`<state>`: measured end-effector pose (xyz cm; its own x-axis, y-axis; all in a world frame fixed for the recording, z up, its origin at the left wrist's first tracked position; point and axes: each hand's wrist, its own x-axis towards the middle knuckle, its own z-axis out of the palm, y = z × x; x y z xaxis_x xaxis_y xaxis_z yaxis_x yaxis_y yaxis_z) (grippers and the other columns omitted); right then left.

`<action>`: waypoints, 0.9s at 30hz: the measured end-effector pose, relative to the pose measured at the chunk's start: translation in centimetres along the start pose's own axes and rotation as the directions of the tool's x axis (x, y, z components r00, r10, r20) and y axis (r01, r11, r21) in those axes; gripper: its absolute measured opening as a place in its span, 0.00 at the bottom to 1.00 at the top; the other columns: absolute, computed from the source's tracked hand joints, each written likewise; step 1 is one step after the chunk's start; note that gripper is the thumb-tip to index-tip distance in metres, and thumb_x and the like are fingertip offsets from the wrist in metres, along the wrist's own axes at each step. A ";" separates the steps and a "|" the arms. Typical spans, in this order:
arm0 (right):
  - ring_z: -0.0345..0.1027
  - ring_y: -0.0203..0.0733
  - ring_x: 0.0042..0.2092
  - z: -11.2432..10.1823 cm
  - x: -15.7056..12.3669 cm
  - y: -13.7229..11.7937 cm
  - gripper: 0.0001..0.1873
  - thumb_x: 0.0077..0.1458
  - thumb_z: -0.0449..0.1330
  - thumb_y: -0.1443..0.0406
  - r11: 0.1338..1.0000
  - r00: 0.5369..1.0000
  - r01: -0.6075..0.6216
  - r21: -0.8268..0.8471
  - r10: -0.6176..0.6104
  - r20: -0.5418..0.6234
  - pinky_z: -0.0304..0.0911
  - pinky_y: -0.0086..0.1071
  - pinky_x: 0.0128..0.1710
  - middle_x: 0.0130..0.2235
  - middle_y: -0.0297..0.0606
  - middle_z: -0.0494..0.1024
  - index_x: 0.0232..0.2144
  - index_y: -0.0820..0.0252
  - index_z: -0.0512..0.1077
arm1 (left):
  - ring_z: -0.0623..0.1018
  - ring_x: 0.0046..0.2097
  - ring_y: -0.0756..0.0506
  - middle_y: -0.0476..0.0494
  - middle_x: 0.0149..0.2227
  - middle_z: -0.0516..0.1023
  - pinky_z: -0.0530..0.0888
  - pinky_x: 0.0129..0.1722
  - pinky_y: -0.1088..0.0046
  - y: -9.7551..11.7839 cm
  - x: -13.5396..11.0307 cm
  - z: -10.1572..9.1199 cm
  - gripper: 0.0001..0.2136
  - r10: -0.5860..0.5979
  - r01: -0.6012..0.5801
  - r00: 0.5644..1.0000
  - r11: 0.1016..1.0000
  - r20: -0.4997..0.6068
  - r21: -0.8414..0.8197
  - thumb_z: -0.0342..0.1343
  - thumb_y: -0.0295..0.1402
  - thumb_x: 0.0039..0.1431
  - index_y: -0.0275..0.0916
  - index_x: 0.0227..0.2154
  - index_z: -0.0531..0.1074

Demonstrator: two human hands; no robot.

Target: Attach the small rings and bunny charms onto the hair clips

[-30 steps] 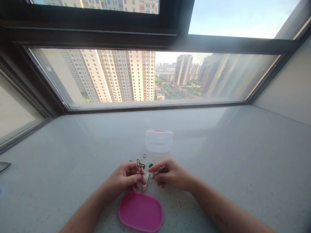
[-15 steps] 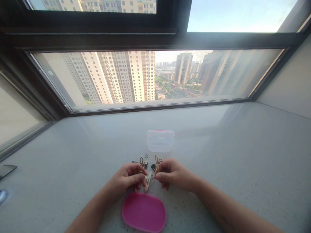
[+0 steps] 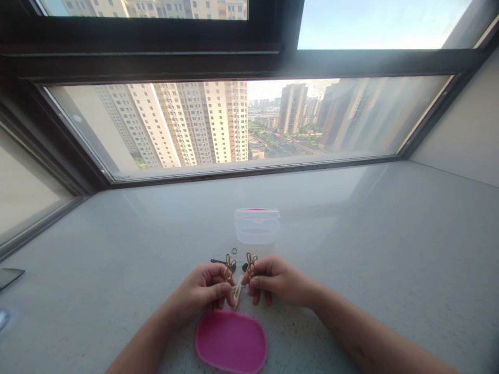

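Note:
Between the thumb and fingers of my left hand (image 3: 210,285) is a gold wire bunny-shaped clip (image 3: 228,267), held upright. My right hand (image 3: 276,280) pinches a matching bunny-shaped clip (image 3: 250,265) just across from it. Below and between the hands lies a pale hair clip (image 3: 237,292), partly covered by my left fingers. Behind the hands are dark hair clips (image 3: 217,261), mostly hidden, and a small ring (image 3: 234,251). A pink oval tray (image 3: 231,343) rests on the counter just in front of my left hand.
A clear plastic container (image 3: 257,227) with a lid stands behind the small items. At the far left edge lie a dark flat object (image 3: 11,278) and a blurred roundish thing (image 3: 3,318). The window frame (image 3: 253,174) borders the speckled counter (image 3: 351,228) at the back.
My right hand has shifted slightly left with its clip, bringing the two bunny-shaped clips a little closer together. The left hand has barely moved, and the view has shifted slightly.

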<state>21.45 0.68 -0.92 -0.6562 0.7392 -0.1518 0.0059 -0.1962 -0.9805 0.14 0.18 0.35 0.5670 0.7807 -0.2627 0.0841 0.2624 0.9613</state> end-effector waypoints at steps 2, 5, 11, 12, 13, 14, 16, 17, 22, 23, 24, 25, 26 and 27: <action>0.67 0.33 0.26 -0.1 0.0 0.1 0.16 0.48 0.58 0.58 1.000 1.000 -0.006 0.000 0.006 0.000 0.58 0.23 0.20 0.26 0.37 0.72 0.35 0.66 0.71 | 0.70 0.21 0.52 0.42 0.24 0.77 0.64 0.21 0.79 0.1 0.0 0.1 0.10 -0.001 0.001 1.000 1.000 0.004 0.005 0.58 0.35 0.48 0.34 0.30 0.67; 0.66 0.33 0.25 -0.1 0.0 0.1 0.17 0.47 0.58 0.57 1.000 1.000 -0.007 -0.002 0.007 -0.008 0.58 0.23 0.19 0.26 0.36 0.71 0.34 0.66 0.71 | 0.71 0.22 0.51 0.42 0.24 0.76 0.65 0.21 0.79 0.1 0.0 0.2 0.10 -0.009 0.009 1.000 1.000 0.007 -0.002 0.57 0.36 0.49 0.34 0.30 0.67; 0.64 0.31 0.22 -0.1 0.0 0.1 0.17 0.47 0.58 0.57 1.000 1.000 -0.003 0.012 0.003 -0.018 0.58 0.23 0.19 0.23 0.33 0.69 0.33 0.66 0.71 | 0.70 0.22 0.51 0.42 0.24 0.76 0.66 0.20 0.79 0.0 0.1 0.2 0.09 0.000 0.000 1.000 0.999 -0.006 -0.035 0.55 0.34 0.51 0.33 0.30 0.68; 0.64 0.31 0.23 -0.1 0.1 0.1 0.17 0.47 0.58 0.57 1.000 1.000 -0.004 0.015 0.004 -0.015 0.58 0.23 0.19 0.23 0.33 0.69 0.33 0.66 0.71 | 0.70 0.22 0.51 0.41 0.24 0.76 0.66 0.20 0.79 -0.1 0.1 0.1 0.08 0.001 -0.001 1.000 0.999 -0.007 -0.041 0.55 0.34 0.51 0.33 0.30 0.68; 0.65 0.31 0.23 -0.2 0.1 0.1 0.17 0.48 0.58 0.57 1.000 1.000 -0.003 0.016 0.003 -0.012 0.58 0.23 0.19 0.23 0.33 0.69 0.34 0.66 0.72 | 0.70 0.22 0.51 0.41 0.25 0.76 0.66 0.20 0.79 -0.1 0.1 0.1 0.08 0.002 -0.002 1.000 0.999 -0.008 -0.050 0.54 0.34 0.51 0.33 0.31 0.68; 0.65 0.32 0.23 -0.2 0.1 0.2 0.17 0.48 0.58 0.57 1.000 1.000 -0.001 0.015 0.001 -0.009 0.58 0.23 0.19 0.24 0.33 0.69 0.34 0.66 0.72 | 0.70 0.22 0.51 0.41 0.25 0.76 0.66 0.20 0.79 -0.1 0.1 0.1 0.08 0.001 -0.002 1.000 0.998 -0.010 -0.063 0.54 0.34 0.52 0.33 0.31 0.68; 0.65 0.32 0.23 -0.3 0.1 0.3 0.17 0.48 0.57 0.57 1.000 1.000 0.003 0.013 -0.002 -0.004 0.58 0.24 0.19 0.24 0.34 0.69 0.34 0.66 0.72 | 0.70 0.22 0.51 0.40 0.26 0.76 0.66 0.20 0.79 0.0 0.1 0.0 0.08 -0.006 0.005 1.000 0.996 -0.012 -0.087 0.54 0.34 0.52 0.33 0.31 0.68; 0.65 0.32 0.23 -0.3 0.1 0.3 0.17 0.48 0.57 0.57 1.000 1.000 0.004 0.013 -0.004 -0.003 0.58 0.24 0.19 0.24 0.34 0.69 0.35 0.66 0.72 | 0.70 0.22 0.51 0.40 0.26 0.76 0.66 0.20 0.79 0.0 0.1 0.0 0.08 -0.012 0.011 1.000 0.995 -0.013 -0.097 0.54 0.34 0.52 0.33 0.31 0.68; 0.65 0.31 0.23 -0.3 0.1 0.4 0.16 0.49 0.57 0.58 1.000 1.000 0.017 0.012 -0.017 0.004 0.59 0.24 0.19 0.24 0.34 0.69 0.35 0.66 0.71 | 0.70 0.23 0.52 0.39 0.28 0.75 0.66 0.20 0.79 -0.2 0.2 -0.1 0.08 -0.019 0.017 1.000 0.991 -0.017 -0.129 0.54 0.34 0.52 0.34 0.32 0.67; 0.65 0.31 0.23 -0.3 0.1 0.4 0.16 0.49 0.57 0.58 1.000 1.000 0.014 0.013 -0.014 0.003 0.59 0.23 0.19 0.24 0.34 0.69 0.34 0.66 0.71 | 0.70 0.23 0.51 0.40 0.28 0.75 0.66 0.20 0.79 -0.2 0.3 -0.1 0.08 -0.012 0.009 1.000 0.991 -0.017 -0.132 0.54 0.34 0.53 0.34 0.32 0.67; 0.65 0.31 0.23 -0.3 0.1 0.3 0.16 0.49 0.57 0.58 1.000 1.000 0.012 0.010 -0.012 0.000 0.59 0.23 0.19 0.24 0.34 0.69 0.34 0.66 0.71 | 0.70 0.24 0.52 0.40 0.28 0.75 0.66 0.20 0.79 -0.3 0.3 -0.1 0.09 -0.005 0.003 1.000 0.991 -0.015 -0.132 0.54 0.34 0.53 0.34 0.33 0.67; 0.65 0.31 0.23 -0.2 0.1 0.3 0.16 0.49 0.57 0.58 1.000 1.000 0.009 0.008 -0.009 -0.002 0.59 0.23 0.19 0.24 0.34 0.69 0.34 0.67 0.71 | 0.69 0.24 0.52 0.40 0.28 0.75 0.66 0.20 0.79 -0.4 0.3 -0.1 0.09 0.002 -0.003 1.000 0.991 -0.013 -0.130 0.54 0.34 0.53 0.34 0.33 0.67; 0.65 0.31 0.23 -0.2 0.1 0.3 0.16 0.49 0.57 0.58 1.000 1.000 0.008 0.007 -0.008 -0.004 0.59 0.23 0.19 0.24 0.34 0.69 0.34 0.67 0.71 | 0.69 0.24 0.52 0.40 0.28 0.74 0.66 0.20 0.79 -0.4 0.3 -0.1 0.09 0.005 -0.007 1.000 0.992 -0.009 -0.127 0.54 0.35 0.53 0.34 0.33 0.67; 0.65 0.31 0.23 -0.2 0.1 0.3 0.16 0.49 0.57 0.58 1.000 1.000 0.009 0.005 -0.009 -0.004 0.59 0.23 0.19 0.24 0.34 0.69 0.34 0.67 0.71 | 0.69 0.24 0.51 0.40 0.28 0.74 0.66 0.20 0.79 -0.4 0.3 -0.2 0.09 0.008 -0.009 1.000 0.992 -0.005 -0.125 0.54 0.35 0.53 0.34 0.33 0.67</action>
<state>21.55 0.80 -1.23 -0.6532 0.7436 -0.1432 -0.0040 -0.1925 -0.9813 0.16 0.43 -0.16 0.5639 0.7854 -0.2553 -0.0234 0.3243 0.9457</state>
